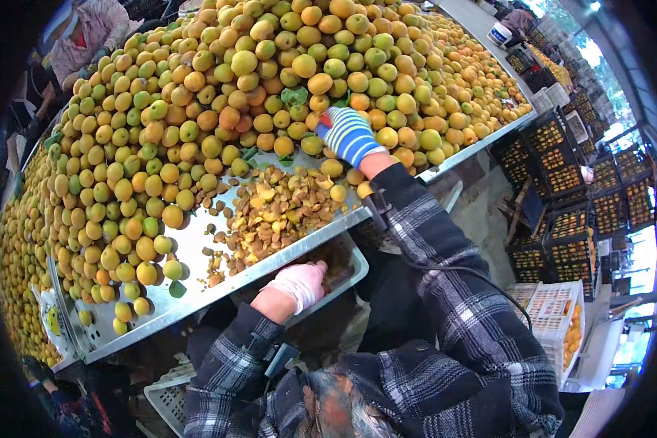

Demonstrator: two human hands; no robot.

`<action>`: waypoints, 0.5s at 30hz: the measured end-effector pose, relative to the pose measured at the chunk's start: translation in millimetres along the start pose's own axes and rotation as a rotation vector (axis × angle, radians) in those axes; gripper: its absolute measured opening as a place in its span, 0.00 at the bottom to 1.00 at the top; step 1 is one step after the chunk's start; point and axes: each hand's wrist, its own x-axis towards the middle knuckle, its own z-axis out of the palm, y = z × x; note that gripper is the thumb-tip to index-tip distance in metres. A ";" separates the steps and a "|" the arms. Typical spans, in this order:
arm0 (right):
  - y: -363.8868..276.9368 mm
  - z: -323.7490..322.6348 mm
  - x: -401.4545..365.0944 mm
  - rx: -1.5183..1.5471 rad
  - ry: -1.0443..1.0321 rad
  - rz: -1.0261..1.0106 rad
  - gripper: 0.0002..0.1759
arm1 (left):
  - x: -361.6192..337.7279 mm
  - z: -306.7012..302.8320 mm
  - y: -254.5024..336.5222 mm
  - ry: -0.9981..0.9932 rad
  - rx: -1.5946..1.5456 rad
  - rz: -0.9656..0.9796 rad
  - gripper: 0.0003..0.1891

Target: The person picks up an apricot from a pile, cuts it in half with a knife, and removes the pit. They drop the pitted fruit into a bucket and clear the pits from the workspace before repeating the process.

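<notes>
A huge heap of yellow, green and orange round fruit [270,80] covers a long metal table [197,252]. My right hand [348,135], in a blue-and-white striped glove, reaches into the near edge of the heap and lies on the fruit; its fingertips are hidden among them. My left hand [299,283], in a white glove, is below the table's front edge with curled fingers in a metal tray [354,266] of brown bits. Whether it holds anything is unclear. A pile of cut fruit pieces [277,212] lies on the table between the two hands.
Stacked dark crates of fruit [562,175] stand on the floor at the right, with a white crate [555,310] closer in. Another white crate [168,394] sits by my left side. One person [87,29] works at the far left, another [518,18] at the far right.
</notes>
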 end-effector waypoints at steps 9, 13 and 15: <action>28.4 -78.7 -23.8 0.318 -0.034 0.313 0.19 | 2.7 13.3 1.0 0.038 0.057 0.082 0.13; 30.2 -147.2 -76.4 0.438 -0.134 0.447 0.24 | 4.6 7.2 -5.0 0.029 0.066 0.062 0.12; 49.7 -164.2 -113.0 0.321 -0.091 0.420 0.25 | 8.7 11.1 -9.1 0.013 0.060 0.069 0.12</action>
